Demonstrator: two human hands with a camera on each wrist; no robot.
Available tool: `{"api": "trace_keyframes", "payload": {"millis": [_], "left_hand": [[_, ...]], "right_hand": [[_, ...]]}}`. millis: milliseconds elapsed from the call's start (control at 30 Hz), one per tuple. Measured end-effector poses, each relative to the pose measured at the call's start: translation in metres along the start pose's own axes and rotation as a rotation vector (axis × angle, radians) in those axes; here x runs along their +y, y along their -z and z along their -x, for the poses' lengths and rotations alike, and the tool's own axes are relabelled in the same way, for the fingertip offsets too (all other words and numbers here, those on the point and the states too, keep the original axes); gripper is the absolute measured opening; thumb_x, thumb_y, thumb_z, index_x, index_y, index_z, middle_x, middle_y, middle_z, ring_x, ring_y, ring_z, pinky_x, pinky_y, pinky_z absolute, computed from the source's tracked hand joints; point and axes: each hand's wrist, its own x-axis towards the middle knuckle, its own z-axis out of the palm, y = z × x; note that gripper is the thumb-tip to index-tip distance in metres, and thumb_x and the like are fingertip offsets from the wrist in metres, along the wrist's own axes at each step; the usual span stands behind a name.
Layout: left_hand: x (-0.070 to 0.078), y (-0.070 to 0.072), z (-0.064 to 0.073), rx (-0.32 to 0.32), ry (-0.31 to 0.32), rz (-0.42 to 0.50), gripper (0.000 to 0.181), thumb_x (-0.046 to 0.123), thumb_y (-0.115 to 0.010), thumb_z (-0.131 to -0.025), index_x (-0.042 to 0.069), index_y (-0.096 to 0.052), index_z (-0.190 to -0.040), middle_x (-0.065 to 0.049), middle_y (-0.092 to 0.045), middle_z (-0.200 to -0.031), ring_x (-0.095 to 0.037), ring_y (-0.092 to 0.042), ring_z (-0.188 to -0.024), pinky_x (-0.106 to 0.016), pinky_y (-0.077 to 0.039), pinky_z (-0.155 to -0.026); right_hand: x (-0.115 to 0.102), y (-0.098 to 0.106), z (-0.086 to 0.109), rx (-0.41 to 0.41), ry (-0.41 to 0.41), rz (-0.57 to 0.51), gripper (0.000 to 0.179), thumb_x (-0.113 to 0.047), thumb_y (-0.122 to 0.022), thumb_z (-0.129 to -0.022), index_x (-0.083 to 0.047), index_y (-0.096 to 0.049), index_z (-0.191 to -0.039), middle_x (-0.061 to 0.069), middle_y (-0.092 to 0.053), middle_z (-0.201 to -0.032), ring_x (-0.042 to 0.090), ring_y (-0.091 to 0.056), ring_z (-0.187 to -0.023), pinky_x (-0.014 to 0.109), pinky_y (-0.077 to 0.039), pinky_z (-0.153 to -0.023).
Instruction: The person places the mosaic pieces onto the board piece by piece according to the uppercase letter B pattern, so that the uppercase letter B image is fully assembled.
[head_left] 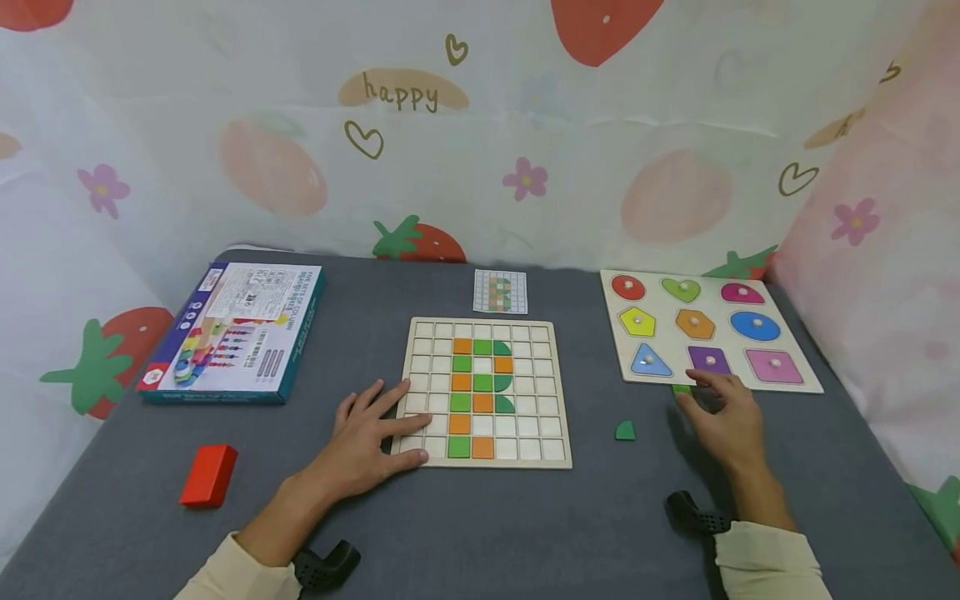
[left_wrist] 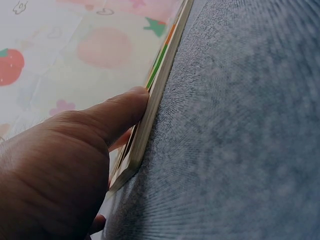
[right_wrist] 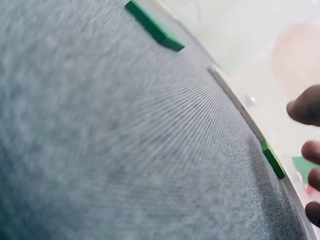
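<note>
My left hand (head_left: 367,442) lies with spread fingers on the left side of a wooden grid board (head_left: 531,450). Its thumb rests on the board's edge in the left wrist view. Orange, light green and dark green pieces fill part of the grid's middle columns. On the right, my right hand (head_left: 723,421) hovers with slightly bent fingers over a light green tile (head_left: 681,388), which lies against the front edge of a shape puzzle board (head_left: 652,375). A gap shows between these fingers and the tile (right_wrist: 272,159) in the right wrist view. A dark green quarter-round piece (head_left: 625,431) lies to their left.
A small pattern card (head_left: 500,292) lies behind the grid board. At the left stand a boxed game (head_left: 232,333) and, nearer, a red block (head_left: 208,476). The shape puzzle board carries several coloured knobbed shapes. A printed curtain (head_left: 480,125) hangs behind the grey table (head_left: 510,533).
</note>
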Motion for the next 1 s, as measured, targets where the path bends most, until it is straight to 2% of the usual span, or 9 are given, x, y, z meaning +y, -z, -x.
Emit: {"api": "trace_keyframes", "payload": {"millis": [167,467,767,900,1000], "left_hand": [[0.000,0.001,-0.001,-0.004,0.000,-0.004,0.053,0.044,-0.073,-0.084,0.021,-0.065,-0.131,-0.013,-0.031,-0.153,-0.045,-0.017,-0.139,-0.067,-0.006,-0.103],[0.000,0.003,-0.001,-0.003,-0.004,-0.012,0.053,0.044,-0.072,-0.084,0.021,-0.065,-0.131,-0.014,-0.032,-0.153,-0.046,-0.017,-0.139,-0.068,-0.006,-0.103],[0.000,0.002,-0.001,-0.009,0.004,-0.015,0.053,0.045,-0.072,-0.084,0.021,-0.064,-0.131,-0.014,-0.032,-0.153,-0.046,-0.017,-0.139,-0.068,-0.007,-0.103],[0.000,0.001,0.000,-0.012,0.003,-0.011,0.053,0.044,-0.072,-0.084,0.021,-0.064,-0.131,-0.014,-0.031,-0.153,-0.046,-0.017,-0.138,-0.068,-0.007,-0.103],[0.001,0.001,-0.001,-0.010,0.003,-0.009,0.053,0.045,-0.072,-0.084,0.022,-0.064,-0.131,-0.014,-0.032,-0.153,-0.046,-0.017,-0.139,-0.068,-0.007,-0.103]], "right_hand": [[0.005,-0.004,-0.001,-0.012,-0.039,0.038,0.039,-0.008,-0.074,-0.083,0.002,-0.065,-0.120,0.023,-0.058,-0.109,0.040,-0.048,-0.104,0.058,-0.037,-0.088],[0.009,-0.011,-0.004,-0.009,-0.041,0.096,0.033,-0.004,-0.071,-0.085,0.004,-0.065,-0.117,0.025,-0.061,-0.104,0.041,-0.049,-0.101,0.057,-0.035,-0.089],[0.003,-0.007,-0.003,-0.019,-0.134,0.116,0.033,-0.002,-0.065,-0.087,0.007,-0.064,-0.119,0.027,-0.061,-0.112,0.041,-0.052,-0.104,0.058,-0.034,-0.094],[-0.007,-0.003,-0.001,0.006,-0.120,0.068,0.031,-0.002,-0.068,-0.087,0.005,-0.066,-0.117,0.023,-0.064,-0.110,0.037,-0.056,-0.102,0.052,-0.040,-0.088],[-0.019,0.000,0.000,0.015,-0.059,0.036,0.030,-0.002,-0.070,-0.086,0.003,-0.068,-0.116,0.019,-0.065,-0.106,0.032,-0.059,-0.096,0.036,-0.045,-0.082]]}}
